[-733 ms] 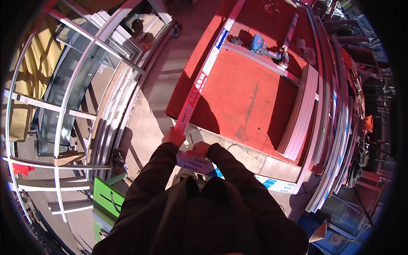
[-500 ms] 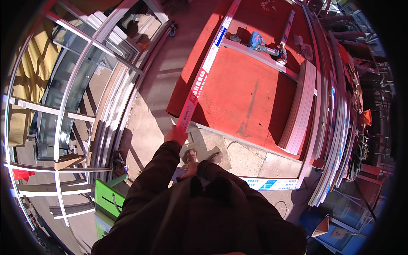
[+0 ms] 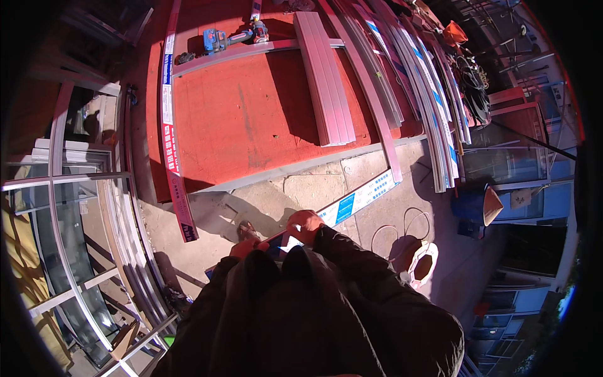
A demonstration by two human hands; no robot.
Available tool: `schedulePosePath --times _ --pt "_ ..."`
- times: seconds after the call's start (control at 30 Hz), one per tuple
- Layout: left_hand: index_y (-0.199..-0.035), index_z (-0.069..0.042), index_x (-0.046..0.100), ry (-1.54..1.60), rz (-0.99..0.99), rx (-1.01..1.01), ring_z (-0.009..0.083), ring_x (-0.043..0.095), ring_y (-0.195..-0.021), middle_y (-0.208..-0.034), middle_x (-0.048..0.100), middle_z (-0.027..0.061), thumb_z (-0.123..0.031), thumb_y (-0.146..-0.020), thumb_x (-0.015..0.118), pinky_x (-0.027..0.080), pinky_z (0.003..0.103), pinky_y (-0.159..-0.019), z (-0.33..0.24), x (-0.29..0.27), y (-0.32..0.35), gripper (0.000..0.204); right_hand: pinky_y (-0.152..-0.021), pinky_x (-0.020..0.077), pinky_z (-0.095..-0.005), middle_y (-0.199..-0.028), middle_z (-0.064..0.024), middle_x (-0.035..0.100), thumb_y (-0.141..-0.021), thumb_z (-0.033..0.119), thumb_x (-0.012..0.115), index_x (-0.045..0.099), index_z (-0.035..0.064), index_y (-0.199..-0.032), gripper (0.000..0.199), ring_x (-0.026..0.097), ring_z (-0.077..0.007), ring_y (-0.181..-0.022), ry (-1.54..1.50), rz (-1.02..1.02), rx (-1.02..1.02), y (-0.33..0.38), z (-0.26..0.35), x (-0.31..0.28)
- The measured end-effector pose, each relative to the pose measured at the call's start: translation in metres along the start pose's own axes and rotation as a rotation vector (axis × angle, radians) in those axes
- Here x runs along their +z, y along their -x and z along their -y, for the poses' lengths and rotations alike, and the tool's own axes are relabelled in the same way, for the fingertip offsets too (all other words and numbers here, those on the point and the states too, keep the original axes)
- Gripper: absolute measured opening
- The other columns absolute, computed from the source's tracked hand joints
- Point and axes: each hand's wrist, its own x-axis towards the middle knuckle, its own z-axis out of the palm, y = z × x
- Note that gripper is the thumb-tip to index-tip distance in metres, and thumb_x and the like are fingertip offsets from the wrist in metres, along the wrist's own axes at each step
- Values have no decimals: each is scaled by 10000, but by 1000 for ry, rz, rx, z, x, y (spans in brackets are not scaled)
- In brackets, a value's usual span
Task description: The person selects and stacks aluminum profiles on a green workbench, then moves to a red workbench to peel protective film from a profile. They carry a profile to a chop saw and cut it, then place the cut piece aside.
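Note:
A long metal profile bar with blue and white printed film (image 3: 355,202) spans crosswise close to my body. My right hand (image 3: 304,226) is closed around this bar, with the knuckles up. Further left, my left hand (image 3: 244,248) is closed on the same bar close to my jacket, its fingers partly hidden. Left of the hands, another profile with red, white and blue film (image 3: 168,119) rests over the red platform, its near end sticking out past the edge. The crosswise bar's right end meets a bare pinkish profile (image 3: 370,94) at a corner.
On the red platform (image 3: 226,119) lie a stack of pale profiles (image 3: 323,81), a cross bar (image 3: 239,51) and a blue power tool (image 3: 217,41). Window frames (image 3: 56,182) stand at left. More profiles (image 3: 418,75), a blue bin (image 3: 468,204) and a ring-shaped piece (image 3: 422,265) are at right.
My left hand has let go of the long left profile and now holds the near bar. My right hand has shifted right along that bar. The view has swung to the right.

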Motion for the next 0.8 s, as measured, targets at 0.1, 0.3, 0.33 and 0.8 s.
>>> schedulePosePath --times 0.1,0.3,0.33,0.8 --pt "-1032 -97 688 -198 114 -33 338 687 -888 -940 711 160 -524 -884 667 529 437 -756 -29 23 -27 452 -916 464 -450 -1107 -128 655 -800 137 693 658 68 -1062 273 601 -349 -1055 353 -704 306 44 -80 -122" --pt "-879 -7 655 -294 103 -36 387 678 -881 -937 696 240 -709 -807 619 520 464 -750 -137 55 -78 706 -919 485 -494 -1090 -282 661 -918 577 497 625 -26 -1175 668 622 -435 -1066 406 -525 796 63 -232 -250" --pt "-875 -9 664 -361 91 -40 386 677 -870 -931 698 237 -716 -804 614 519 470 -746 -145 63 -84 712 -904 493 -497 -1045 -292 669 -913 635 459 639 -34 -1144 730 637 -437 -1045 291 -476 808 57 -267 -246" --pt "-969 -90 701 -205 64 -332 365 686 -931 -911 707 195 -623 -825 623 531 455 -804 -106 143 9 558 -829 525 -523 -928 -315 678 -882 773 397 686 -56 -971 883 664 -460 -962 320 -400 839 35 -270 -250"
